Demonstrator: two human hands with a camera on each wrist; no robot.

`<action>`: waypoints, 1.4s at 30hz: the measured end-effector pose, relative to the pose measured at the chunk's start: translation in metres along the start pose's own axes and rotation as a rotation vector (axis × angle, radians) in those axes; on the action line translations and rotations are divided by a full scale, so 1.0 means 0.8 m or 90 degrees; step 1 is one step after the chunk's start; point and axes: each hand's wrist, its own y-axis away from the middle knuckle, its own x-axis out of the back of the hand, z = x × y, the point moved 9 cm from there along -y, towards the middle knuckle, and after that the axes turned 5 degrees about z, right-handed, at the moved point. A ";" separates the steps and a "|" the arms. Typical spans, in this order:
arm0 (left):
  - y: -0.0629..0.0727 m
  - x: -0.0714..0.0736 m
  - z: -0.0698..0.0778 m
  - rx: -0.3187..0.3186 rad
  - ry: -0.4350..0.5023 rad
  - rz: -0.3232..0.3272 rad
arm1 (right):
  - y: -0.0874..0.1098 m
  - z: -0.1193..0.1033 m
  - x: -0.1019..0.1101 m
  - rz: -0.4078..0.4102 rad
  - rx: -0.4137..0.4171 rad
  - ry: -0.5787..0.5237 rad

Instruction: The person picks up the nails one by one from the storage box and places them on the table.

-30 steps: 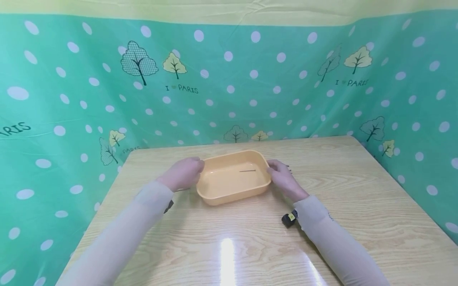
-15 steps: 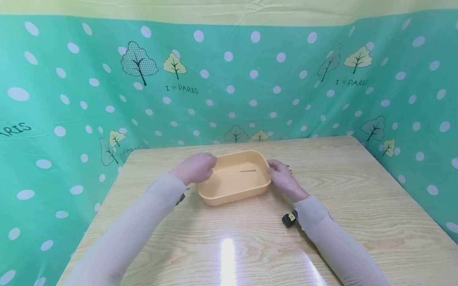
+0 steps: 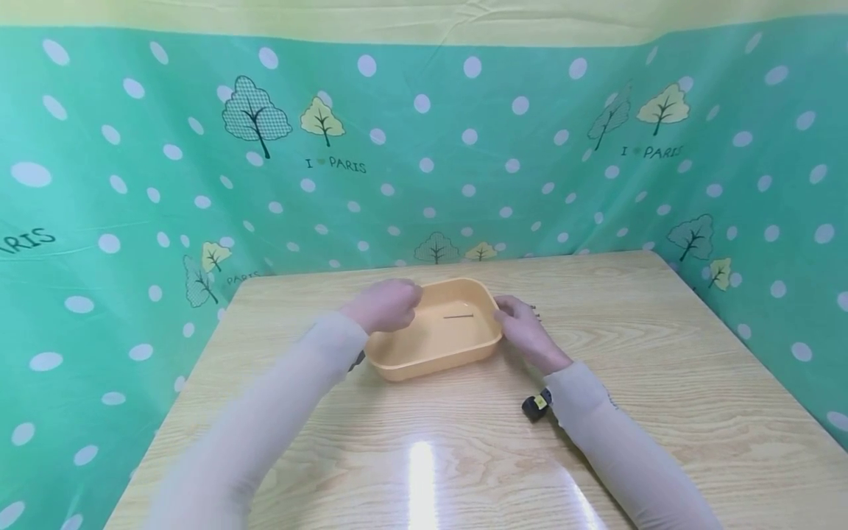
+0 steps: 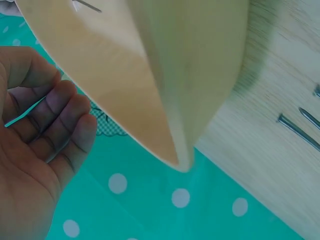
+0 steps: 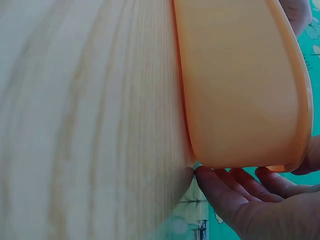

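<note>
A shallow orange-yellow plastic tray (image 3: 424, 359) stands on the table, with one nail (image 3: 458, 316) lying inside. My left hand (image 3: 387, 305) is over the tray's left end. In the left wrist view its fingers (image 4: 75, 107) are loosely bent, with the thumb close to the index finger; no object shows between them. At the right end, my right hand (image 3: 526, 331) grips the tray, thumb at the rim and fingertips (image 5: 210, 180) against the outer wall.
Several loose nails (image 4: 297, 131) lie on the wooden table (image 3: 596, 294) beside the tray's left side. More nail ends (image 3: 535, 313) show just beyond my right hand. A green dotted curtain (image 3: 464, 147) hangs behind and at both sides of the table.
My left hand has moved right, from the tray's left rim to above its inside. The right hand, the tray and the nail in it have stayed put.
</note>
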 end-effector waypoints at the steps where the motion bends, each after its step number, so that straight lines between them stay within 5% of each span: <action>1: -0.002 -0.001 0.001 -0.001 0.003 0.000 | 0.000 0.000 0.000 0.000 0.001 0.001; 26: -0.052 -0.019 0.030 -0.018 -0.030 -0.046 | -0.001 0.002 0.001 -0.001 0.001 0.006; 42: -0.073 -0.040 0.036 -0.012 0.002 -0.060 | 0.000 0.000 0.000 0.002 0.012 0.030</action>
